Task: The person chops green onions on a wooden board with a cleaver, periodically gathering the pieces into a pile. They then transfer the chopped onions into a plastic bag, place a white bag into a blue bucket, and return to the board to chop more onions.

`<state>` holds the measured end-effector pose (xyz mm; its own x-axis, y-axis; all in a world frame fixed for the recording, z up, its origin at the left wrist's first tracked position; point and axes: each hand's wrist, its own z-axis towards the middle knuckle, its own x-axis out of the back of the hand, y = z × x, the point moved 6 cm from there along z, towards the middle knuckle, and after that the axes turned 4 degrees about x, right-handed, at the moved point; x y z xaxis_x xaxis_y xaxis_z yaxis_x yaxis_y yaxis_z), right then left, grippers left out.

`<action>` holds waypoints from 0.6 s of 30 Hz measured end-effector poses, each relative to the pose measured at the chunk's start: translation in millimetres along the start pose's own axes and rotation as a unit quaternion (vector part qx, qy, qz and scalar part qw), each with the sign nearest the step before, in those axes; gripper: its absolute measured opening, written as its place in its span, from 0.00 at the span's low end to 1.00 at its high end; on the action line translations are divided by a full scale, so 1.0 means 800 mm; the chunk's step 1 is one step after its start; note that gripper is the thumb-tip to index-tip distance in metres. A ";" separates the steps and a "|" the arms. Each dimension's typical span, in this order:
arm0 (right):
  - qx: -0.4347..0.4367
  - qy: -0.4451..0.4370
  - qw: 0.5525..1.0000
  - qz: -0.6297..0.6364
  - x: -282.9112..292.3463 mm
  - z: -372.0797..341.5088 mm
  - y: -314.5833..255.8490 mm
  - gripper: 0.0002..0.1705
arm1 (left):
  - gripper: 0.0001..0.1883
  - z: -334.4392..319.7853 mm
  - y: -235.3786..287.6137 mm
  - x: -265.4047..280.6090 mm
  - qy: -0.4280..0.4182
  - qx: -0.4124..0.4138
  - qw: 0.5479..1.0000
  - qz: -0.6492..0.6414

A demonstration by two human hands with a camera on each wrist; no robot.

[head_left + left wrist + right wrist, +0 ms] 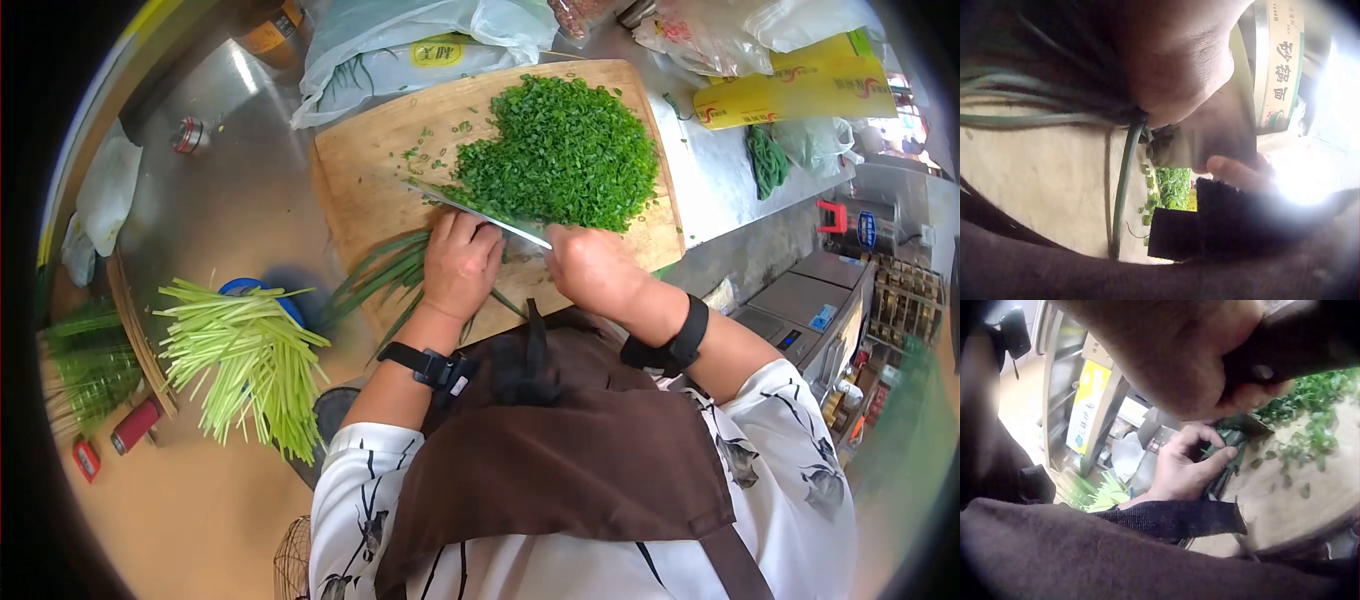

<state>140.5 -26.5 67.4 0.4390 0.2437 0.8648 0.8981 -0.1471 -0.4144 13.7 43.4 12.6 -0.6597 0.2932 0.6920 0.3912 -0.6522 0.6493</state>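
Observation:
My right hand [598, 268] grips the dark handle [1300, 347] of a kitchen knife. Its blade [492, 216] lies slanted across the cutting board [365, 170], right beside the left fingers. With curled fingers my left hand [462, 268] holds a bunch of long scallions [385, 272] down on the wood, their tails spreading toward the near left. In the right wrist view, the thumb and fingers of the left hand [1185, 464] close around the scallions at the blade. A large heap of chopped scallions [570, 150] covers the board's far right, with loose bits scattered left of it.
A bunch of pale green stalks [245, 365] stands left of the board, by a blue rim [262, 290]. Plastic bags [420, 50] lie behind the board, and a yellow roll box [795, 85] sits far right. More greens [90, 360] are at far left.

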 end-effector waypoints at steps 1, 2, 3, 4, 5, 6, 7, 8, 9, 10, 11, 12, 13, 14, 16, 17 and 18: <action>0.016 0.017 1.000 0.006 0.000 0.004 0.000 0.07 | 0.07 -0.002 0.001 -0.001 -0.002 0.003 1.000 -0.002; 0.016 0.020 1.000 0.012 0.001 -0.002 0.000 0.07 | 0.07 -0.003 0.003 -0.001 -0.004 0.004 1.000 -0.006; 0.020 0.026 0.999 0.014 0.007 -0.005 0.003 0.08 | 0.07 0.000 0.006 0.001 0.000 -0.006 1.000 -0.002; 0.026 0.029 0.999 0.014 0.013 -0.008 0.006 0.08 | 0.08 -0.001 0.008 0.004 0.005 -0.013 1.000 0.002; 0.000 0.000 1.000 0.021 0.020 -0.019 0.008 0.08 | 0.09 -0.003 0.009 0.005 0.009 -0.014 1.000 0.006; -0.002 -0.014 1.000 0.009 0.029 -0.034 0.006 0.07 | 0.08 -0.006 0.008 0.006 0.010 -0.013 1.000 0.008; -0.006 -0.028 1.000 -0.002 0.037 -0.048 0.005 0.08 | 0.07 -0.006 0.007 0.004 0.009 -0.012 1.000 0.010; -0.009 -0.039 0.999 -0.015 0.042 -0.057 0.004 0.08 | 0.06 -0.005 0.006 0.004 0.010 -0.013 1.000 0.011; -0.023 -0.057 0.998 -0.029 0.041 -0.063 0.003 0.07 | 0.07 -0.004 0.005 0.004 0.011 -0.012 1.000 0.014; -0.022 -0.060 0.998 -0.028 0.036 -0.060 0.005 0.07 | 0.07 -0.004 0.005 0.004 0.011 -0.012 1.000 0.016; -0.021 -0.063 0.997 -0.027 0.025 -0.051 0.008 0.07 | 0.08 -0.005 0.006 0.004 0.010 -0.012 1.000 0.018; -0.018 -0.066 0.997 -0.026 0.011 -0.038 0.011 0.07 | 0.09 -0.005 0.005 0.003 0.001 -0.009 1.000 0.003; -0.032 -0.049 0.998 -0.013 -0.004 -0.023 0.015 0.06 | 0.09 -0.006 0.005 0.004 -0.008 -0.004 1.000 -0.009; -0.013 -0.033 0.999 -0.005 -0.007 -0.010 0.011 0.06 | 0.10 -0.007 0.003 0.005 -0.016 0.002 1.000 -0.020; 0.018 0.005 1.000 0.013 -0.007 0.001 0.003 0.07 | 0.11 -0.012 0.004 0.007 -0.017 0.008 1.000 -0.016; 0.034 0.023 0.999 0.028 -0.002 0.001 0.004 0.07 | 0.12 -0.012 0.005 0.007 -0.017 0.006 1.000 -0.018; 0.026 0.020 0.999 0.021 0.005 -0.003 0.006 0.07 | 0.12 -0.009 0.004 0.005 -0.014 0.002 1.000 -0.020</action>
<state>146.8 -28.4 69.7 0.4759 0.1997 0.8565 0.8795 -0.1069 -0.4637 7.6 37.0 15.5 -0.6563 0.3388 0.6741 0.3678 -0.6365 0.6779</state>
